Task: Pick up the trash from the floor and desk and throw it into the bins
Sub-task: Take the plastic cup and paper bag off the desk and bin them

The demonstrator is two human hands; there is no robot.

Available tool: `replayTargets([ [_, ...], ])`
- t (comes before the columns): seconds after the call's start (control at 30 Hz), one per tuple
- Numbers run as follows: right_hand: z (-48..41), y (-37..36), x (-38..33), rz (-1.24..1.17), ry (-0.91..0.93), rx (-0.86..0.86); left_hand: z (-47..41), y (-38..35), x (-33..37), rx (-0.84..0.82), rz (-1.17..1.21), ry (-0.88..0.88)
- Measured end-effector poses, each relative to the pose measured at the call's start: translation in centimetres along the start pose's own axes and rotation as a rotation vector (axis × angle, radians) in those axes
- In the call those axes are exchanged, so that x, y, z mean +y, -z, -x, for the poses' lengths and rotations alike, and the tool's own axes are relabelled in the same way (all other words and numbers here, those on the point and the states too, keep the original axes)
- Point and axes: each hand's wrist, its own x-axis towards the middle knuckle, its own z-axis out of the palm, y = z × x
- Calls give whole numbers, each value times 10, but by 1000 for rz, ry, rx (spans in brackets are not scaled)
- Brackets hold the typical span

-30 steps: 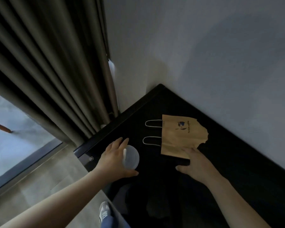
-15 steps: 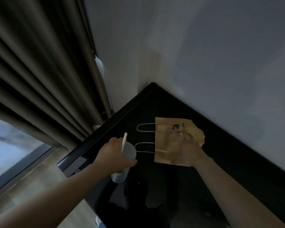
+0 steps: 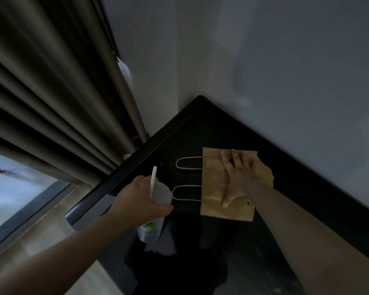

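A clear plastic cup with a white straw and lid stands near the left edge of the black desk. My left hand grips the cup just below its lid, fingers wrapped round it. A flat brown paper bag with two white cord handles and a torn right edge lies on the desk to the right of the cup. My right hand lies spread flat on top of the bag, fingers straight and pointing toward the wall.
The desk sits in a corner against a grey wall. Dark pleated curtains hang to the left, over a window. Pale wood floor shows at the lower left. No bin is in view.
My left hand has closed round the cup, which now shows its side. My right hand has slid from the bag's near edge onto the middle of the bag.
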Motion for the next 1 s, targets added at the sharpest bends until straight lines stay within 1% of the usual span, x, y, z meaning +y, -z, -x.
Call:
replayTargets([
  [0.1,-3,-3,5,-17,18,29,-2,0,5,-15,-4,17],
  [0.23,-8,5,8,22,29,85,-2,1,6,1,-18,16],
  [0.4,-13,5,7,28,40,73,-1,3,6,2,4,38],
  [0.5,-7,4,8,20,70,133,-1,3,8,-4,0,46],
  [0.6,-1,0,8,64,100,217,0,4,12,-9,-29,40],
  [0.67,2,-4,7,52,101,208,2,5,13,-3,-37,30],
  [0.83,16,-8,4,-232,37,96,7,3,11,12,-20,37],
  [0.93,32,-17,1,-352,-15,108,9,3,7,16,-23,7],
  [1.0,46,-24,-1,-479,-56,151,10,3,4,4,-18,-20],
])
